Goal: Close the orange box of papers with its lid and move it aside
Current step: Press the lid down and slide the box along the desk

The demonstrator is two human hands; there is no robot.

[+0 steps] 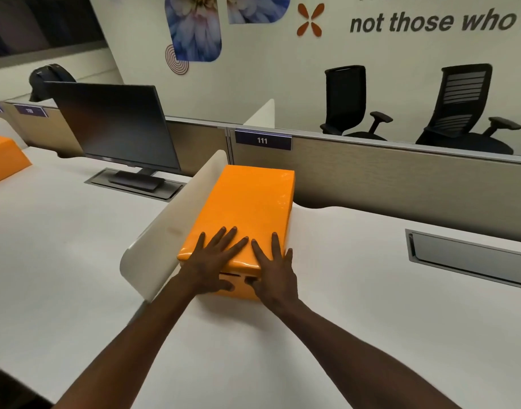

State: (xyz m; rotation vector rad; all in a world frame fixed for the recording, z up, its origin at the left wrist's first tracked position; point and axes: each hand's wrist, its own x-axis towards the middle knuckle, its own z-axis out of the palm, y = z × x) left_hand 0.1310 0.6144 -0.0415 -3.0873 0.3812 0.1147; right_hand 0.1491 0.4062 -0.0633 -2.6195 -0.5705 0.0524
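An orange box (238, 287) stands on the white desk (327, 290) with its glossy orange lid (247, 208) seated on top, so the papers inside are hidden. Its left side lies against a curved white divider (170, 231). My left hand (215, 261) lies flat on the near end of the lid, fingers spread, thumb down on the box's front face. My right hand (275, 267) rests beside it in the same way, palm over the lid's near right corner, thumb on the front face.
A dark monitor (114, 125) stands on the neighbouring desk to the left, with another orange box (2, 157) at the far left edge. A partition labelled 111 (262, 140) runs behind the box. A metal cable hatch (471, 255) sits at right. Two black chairs stand beyond.
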